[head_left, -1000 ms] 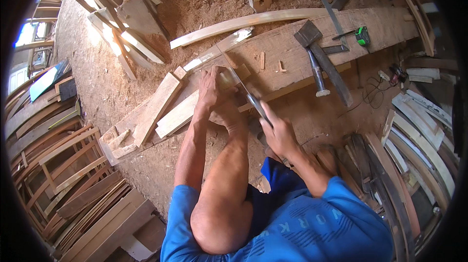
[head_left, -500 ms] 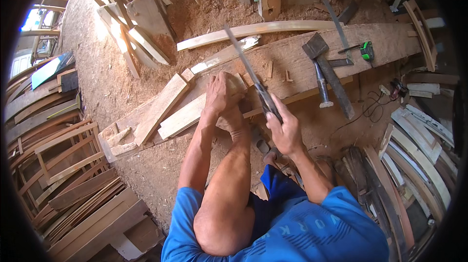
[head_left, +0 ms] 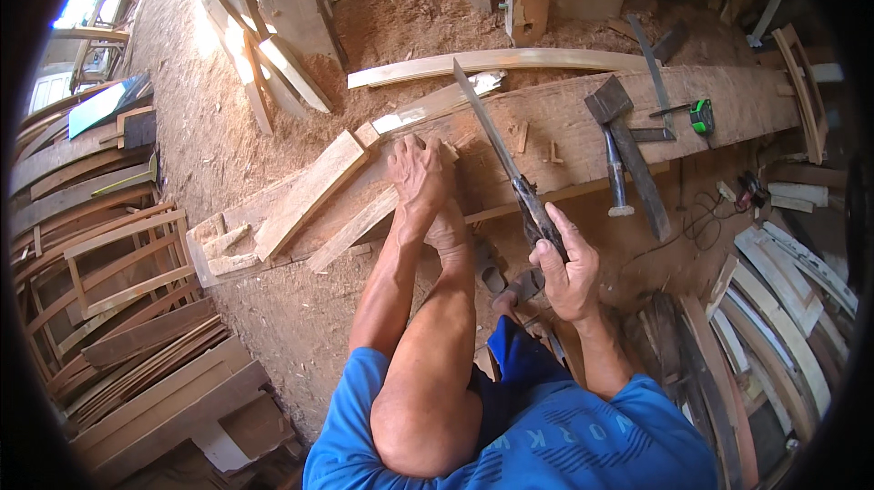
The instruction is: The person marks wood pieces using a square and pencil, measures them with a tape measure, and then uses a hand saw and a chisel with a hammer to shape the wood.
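Note:
My left hand (head_left: pixel 419 178) grips a short light-coloured wooden board (head_left: pixel 355 230) that lies across the workbench plank (head_left: pixel 583 117). My bare foot (head_left: pixel 448 224) rests against the board beside that hand, and together they hide its far end. Raised to the right, my right hand (head_left: pixel 569 270) is closed round the dark handle of a handsaw (head_left: pixel 492 133). Its narrow-looking blade points up and away over the plank, apart from the board. Left of the gripped board, another wooden board (head_left: pixel 309 194) lies at a slant.
On the plank's right part are a mallet (head_left: pixel 628 148), a chisel (head_left: pixel 615 171), a metal square (head_left: pixel 657 89) and a green-black tape measure (head_left: pixel 701 117). A long curved wooden strip (head_left: pixel 492 64) lies beyond. Stacked frames and boards (head_left: pixel 118 262) fill the left side; more timber (head_left: pixel 774 299) stands at right.
My right hand and the handsaw have moved right and nearer to me. The board under my left hand has tilted, showing a narrower face. The whole view has shifted slightly.

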`<state>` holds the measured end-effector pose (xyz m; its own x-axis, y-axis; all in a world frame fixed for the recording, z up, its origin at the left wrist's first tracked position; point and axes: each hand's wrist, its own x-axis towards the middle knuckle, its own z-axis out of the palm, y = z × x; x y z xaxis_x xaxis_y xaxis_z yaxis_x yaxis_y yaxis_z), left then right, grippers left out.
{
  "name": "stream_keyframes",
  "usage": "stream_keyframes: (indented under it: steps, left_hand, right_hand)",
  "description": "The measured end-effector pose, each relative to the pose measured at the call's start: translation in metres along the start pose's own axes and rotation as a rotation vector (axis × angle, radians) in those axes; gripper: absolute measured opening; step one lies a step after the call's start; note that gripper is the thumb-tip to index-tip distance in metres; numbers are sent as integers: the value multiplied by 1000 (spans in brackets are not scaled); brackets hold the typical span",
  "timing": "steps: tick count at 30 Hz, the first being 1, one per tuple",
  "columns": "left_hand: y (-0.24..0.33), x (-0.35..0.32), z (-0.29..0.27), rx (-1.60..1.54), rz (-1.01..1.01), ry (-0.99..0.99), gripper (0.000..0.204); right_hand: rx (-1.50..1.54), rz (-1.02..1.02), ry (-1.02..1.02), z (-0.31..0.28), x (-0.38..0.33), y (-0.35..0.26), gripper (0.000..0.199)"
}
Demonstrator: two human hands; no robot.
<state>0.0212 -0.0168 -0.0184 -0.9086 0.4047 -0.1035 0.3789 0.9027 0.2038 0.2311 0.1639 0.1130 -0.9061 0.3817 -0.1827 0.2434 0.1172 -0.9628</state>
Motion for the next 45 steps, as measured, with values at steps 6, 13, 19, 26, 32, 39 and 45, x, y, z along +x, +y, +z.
stream_keyframes:
  steps: [6, 13, 19, 26, 32, 39, 45]
  left_hand:
    - [-4, 0, -1, -73, -8, -99, 71]
    - [-24, 24, -18, -136, 51, -339, 70]
    - [-50, 30, -15, -423, 185, -274, 73]
    - [-31, 39, -31, -120, 76, -376, 73]
    - [-36, 30, -26, -297, 63, -349, 92]
    - [6, 14, -31, -75, 121, -273, 80]
    - [28, 9, -49, -83, 75, -557, 54]
  right_hand:
    - [-328, -127, 71, 4, 18, 28, 52]
    - [-944, -296, -120, 36, 66, 66, 67]
    - [-970, -136, 116, -32, 84, 33, 66]
    - [-1146, 333, 108, -113, 155, 71, 85]
    - [-1110, 391, 138, -112, 164, 88, 81]
    - [-992, 379, 133, -103, 167, 87, 67]
    - [-445, 315, 120, -109, 152, 89, 51]
